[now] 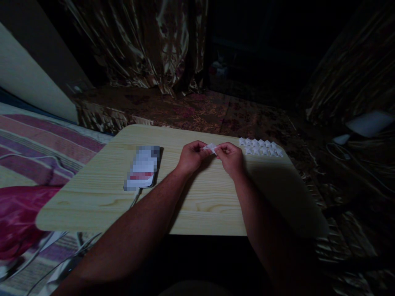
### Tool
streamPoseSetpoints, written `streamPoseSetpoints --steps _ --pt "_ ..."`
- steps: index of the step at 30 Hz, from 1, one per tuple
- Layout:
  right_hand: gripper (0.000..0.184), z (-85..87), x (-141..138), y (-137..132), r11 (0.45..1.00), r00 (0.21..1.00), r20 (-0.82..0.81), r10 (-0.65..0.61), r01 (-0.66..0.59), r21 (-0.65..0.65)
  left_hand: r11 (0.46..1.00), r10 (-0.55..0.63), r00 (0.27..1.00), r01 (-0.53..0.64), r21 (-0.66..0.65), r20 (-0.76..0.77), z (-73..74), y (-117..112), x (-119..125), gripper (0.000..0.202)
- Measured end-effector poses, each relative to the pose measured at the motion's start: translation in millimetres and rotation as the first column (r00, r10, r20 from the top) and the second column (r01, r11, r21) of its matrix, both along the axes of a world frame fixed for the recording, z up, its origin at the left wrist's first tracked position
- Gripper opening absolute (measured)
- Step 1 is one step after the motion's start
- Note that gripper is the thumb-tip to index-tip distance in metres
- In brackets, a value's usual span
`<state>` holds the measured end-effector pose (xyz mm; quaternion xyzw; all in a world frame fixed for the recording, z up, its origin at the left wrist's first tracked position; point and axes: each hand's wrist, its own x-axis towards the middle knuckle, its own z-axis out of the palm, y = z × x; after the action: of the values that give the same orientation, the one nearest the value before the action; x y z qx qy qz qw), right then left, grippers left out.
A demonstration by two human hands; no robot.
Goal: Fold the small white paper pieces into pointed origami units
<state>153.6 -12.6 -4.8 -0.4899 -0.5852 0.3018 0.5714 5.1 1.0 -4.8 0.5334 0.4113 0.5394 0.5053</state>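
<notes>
A small white folded-paper star is held over the far middle of the wooden table. My left hand pinches its left side between thumb and fingers. From the right, my right hand pinches the opposite side, so both hands are closed on the same piece. To the right of my right hand, several similar white paper stars lie in two rows near the table's far right corner. The finer folds of the held piece are too small to make out.
A phone, its screen blurred, lies on the table's left part with a white cable plugged in. A striped bedspread and a pink bag are at the left. Curtains hang behind; a white lamp stands at right.
</notes>
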Motion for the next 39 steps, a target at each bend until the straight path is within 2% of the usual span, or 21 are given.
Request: streamPoseSetpoints --steps 4,7,13,20,27,30,34,36,39 --pt "0.026 3.9 -2 -2 0.997 0.997 -0.013 -0.077 0.077 0.013 0.997 0.077 0.996 -0.076 0.022 -0.033 0.7 0 0 0.029" --pt "0.021 6.7 -5 -6 0.990 0.992 -0.009 -0.130 0.130 0.060 0.986 0.151 0.985 -0.145 0.083 -0.081 0.0 1 -1 0.026" --pt "0.020 3.3 -14 -8 1.000 0.999 -0.019 0.027 -0.026 0.014 0.952 0.245 0.951 -0.199 0.232 -0.188 3.9 -6 -1 0.020" --pt "0.034 1.0 -13 -5 0.999 0.998 -0.060 0.025 -0.027 -0.041 0.948 0.199 0.952 -0.127 0.290 -0.234 5.9 -12 4 0.023" --pt "0.033 0.0 -9 -2 0.999 0.998 -0.061 -0.032 0.031 -0.011 0.909 0.164 0.924 -0.005 0.417 -0.345 4.7 -13 4 0.020" --pt "0.027 0.2 -8 -1 0.996 0.995 -0.057 -0.076 0.073 -0.043 0.919 0.171 0.923 -0.023 0.394 -0.344 5.5 -12 3 0.020" --pt "0.020 3.2 -8 -2 0.994 0.995 -0.071 -0.074 0.068 -0.083 0.940 0.221 0.947 -0.143 0.310 -0.234 6.4 -7 0 0.033" --pt "0.017 5.0 -8 -4 0.994 0.996 -0.075 -0.042 0.034 -0.103 0.968 0.150 0.977 -0.114 0.222 -0.150 5.7 -4 -1 0.041" --pt "0.016 5.7 -8 -5 0.993 0.997 -0.077 0.021 -0.030 -0.113 0.997 -0.040 0.998 0.043 0.070 -0.041 3.4 -1 -2 0.040"
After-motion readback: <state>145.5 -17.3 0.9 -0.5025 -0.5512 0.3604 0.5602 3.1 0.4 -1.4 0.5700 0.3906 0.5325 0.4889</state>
